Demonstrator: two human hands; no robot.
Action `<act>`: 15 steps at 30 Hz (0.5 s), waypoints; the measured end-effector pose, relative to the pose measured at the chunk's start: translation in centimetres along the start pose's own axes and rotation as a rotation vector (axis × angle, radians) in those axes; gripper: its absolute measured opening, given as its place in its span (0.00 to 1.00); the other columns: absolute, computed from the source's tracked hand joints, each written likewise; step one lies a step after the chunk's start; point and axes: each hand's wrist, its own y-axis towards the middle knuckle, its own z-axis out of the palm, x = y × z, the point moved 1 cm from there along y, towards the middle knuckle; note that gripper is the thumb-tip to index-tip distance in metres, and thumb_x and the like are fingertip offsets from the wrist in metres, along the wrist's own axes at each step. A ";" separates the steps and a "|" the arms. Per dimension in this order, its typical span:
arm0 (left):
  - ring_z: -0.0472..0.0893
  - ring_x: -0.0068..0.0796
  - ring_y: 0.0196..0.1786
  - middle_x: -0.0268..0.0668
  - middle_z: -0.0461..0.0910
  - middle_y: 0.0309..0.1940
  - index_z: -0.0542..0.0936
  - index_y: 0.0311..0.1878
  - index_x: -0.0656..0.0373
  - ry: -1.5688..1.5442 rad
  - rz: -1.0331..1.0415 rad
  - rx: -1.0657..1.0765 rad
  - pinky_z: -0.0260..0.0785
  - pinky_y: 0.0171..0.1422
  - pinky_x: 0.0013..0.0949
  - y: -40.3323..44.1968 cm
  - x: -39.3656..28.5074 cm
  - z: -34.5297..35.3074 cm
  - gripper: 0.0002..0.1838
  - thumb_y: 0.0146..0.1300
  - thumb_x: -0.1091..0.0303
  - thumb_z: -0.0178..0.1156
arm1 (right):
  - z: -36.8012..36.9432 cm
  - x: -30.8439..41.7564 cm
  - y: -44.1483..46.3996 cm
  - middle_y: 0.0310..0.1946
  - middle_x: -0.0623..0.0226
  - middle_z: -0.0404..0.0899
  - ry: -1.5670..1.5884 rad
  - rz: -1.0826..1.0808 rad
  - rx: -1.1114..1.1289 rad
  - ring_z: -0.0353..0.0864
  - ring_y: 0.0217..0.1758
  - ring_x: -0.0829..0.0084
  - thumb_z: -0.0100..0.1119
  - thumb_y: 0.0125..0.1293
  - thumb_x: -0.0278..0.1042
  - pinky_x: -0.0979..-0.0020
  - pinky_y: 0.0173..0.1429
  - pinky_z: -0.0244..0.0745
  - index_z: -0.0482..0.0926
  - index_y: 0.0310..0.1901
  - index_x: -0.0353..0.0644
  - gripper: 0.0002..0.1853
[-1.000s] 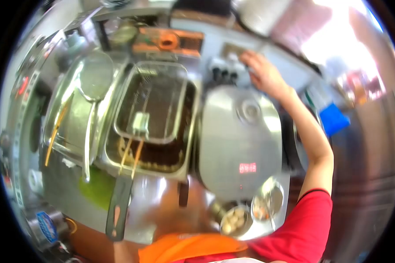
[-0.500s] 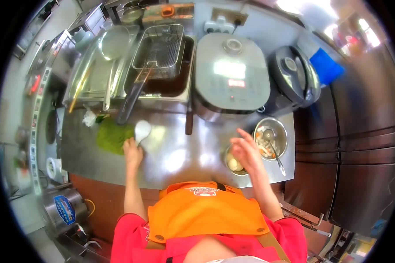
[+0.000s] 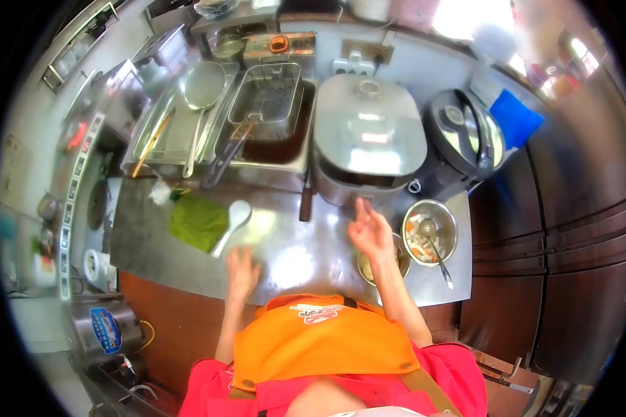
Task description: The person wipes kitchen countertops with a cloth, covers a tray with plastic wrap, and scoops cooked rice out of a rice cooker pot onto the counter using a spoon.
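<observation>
My left hand (image 3: 243,273) rests low over the steel counter (image 3: 292,243), fingers apart and holding nothing, just below the handle of a white spoon (image 3: 238,215). A green cloth (image 3: 199,221) lies left of that spoon. My right hand (image 3: 371,229) is raised with fingers spread at the front of the rice cooker (image 3: 368,125), whose lid shows a gap at the front. Partly behind my right forearm is a small metal bowl (image 3: 402,258). To its right stands a larger bowl (image 3: 449,222) of white and orange pieces with a ladle (image 3: 435,249) in it.
A fryer (image 3: 275,149) of dark oil holds a wire basket (image 3: 268,94), its black handle pointing forward. Left of it, a strainer (image 3: 204,85) lies over a tray (image 3: 177,142). A black pressure cooker (image 3: 459,139) stands at the right, beside a blue object (image 3: 516,118).
My left hand has let go of the white spoon and moved right of it. My right hand has shifted from over the small bowl to the rice cooker's front. The cooker's lid has lifted slightly.
</observation>
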 end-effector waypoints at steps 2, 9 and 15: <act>0.65 0.54 0.63 0.51 0.65 0.60 0.69 0.62 0.58 -0.029 0.032 -0.018 0.60 0.67 0.47 0.4 -1.5 -1.1 0.31 0.53 0.74 0.65 | 1.0 -0.2 -2.2 0.52 0.60 0.78 -0.083 -0.017 0.039 0.74 0.36 0.75 0.58 0.62 0.27 0.69 0.43 0.71 0.70 0.58 0.45 0.22; 0.77 0.35 0.53 0.42 0.72 0.53 0.72 0.61 0.60 -0.533 0.096 0.153 0.70 0.57 0.35 4.7 -8.0 -5.0 0.24 0.60 0.73 0.61 | 2.2 5.0 -5.0 0.41 0.66 0.79 -0.567 -0.186 0.049 0.74 0.35 0.79 0.54 0.67 0.27 0.74 0.41 0.73 0.71 0.60 0.42 0.19; 0.78 0.29 0.43 0.41 0.75 0.46 0.73 0.59 0.63 -0.544 0.338 0.090 0.71 0.49 0.31 14.7 -14.3 -7.0 0.22 0.64 0.67 0.60 | 6.9 11.0 -1.2 0.47 0.63 0.79 -1.404 -0.607 -0.159 0.78 0.42 0.76 0.51 0.71 0.32 0.75 0.47 0.74 0.70 0.60 0.35 0.18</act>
